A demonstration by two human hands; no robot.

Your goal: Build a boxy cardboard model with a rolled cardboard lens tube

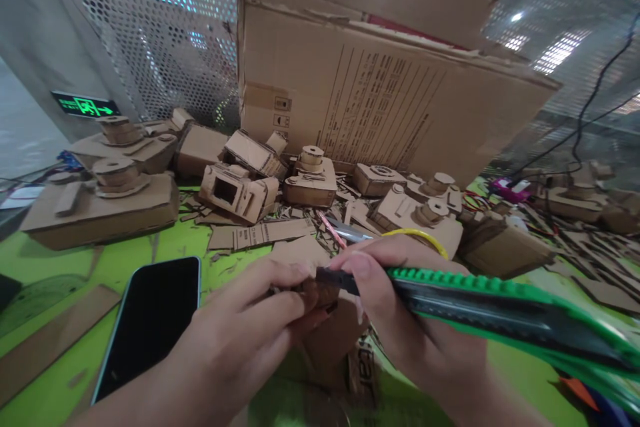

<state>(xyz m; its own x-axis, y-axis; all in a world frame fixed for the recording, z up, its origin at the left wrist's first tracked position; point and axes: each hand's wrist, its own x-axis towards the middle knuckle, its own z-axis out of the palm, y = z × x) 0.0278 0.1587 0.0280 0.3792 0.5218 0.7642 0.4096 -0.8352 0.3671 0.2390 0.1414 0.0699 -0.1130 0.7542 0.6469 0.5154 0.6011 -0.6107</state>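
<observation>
My right hand (400, 300) is closed around a green and black utility knife (490, 307). The knife's dark tip end points left, close to the fingertips of my left hand (250, 320). Those left fingers pinch a small brown cardboard piece (320, 293), mostly hidden behind them. Below both hands lies a larger cardboard sheet (333, 340) with printed letters. Just beyond my right hand are scissors with a yellow handle (420, 235), partly covered by the hand.
Several cardboard camera models (313, 177) stand along the back of the green table (220, 280), before a large cardboard box (390, 93). A black-screened phone (155, 313) lies left of my hands, beside a cardboard strip (55, 347). Cardboard scraps (265, 233) are scattered around.
</observation>
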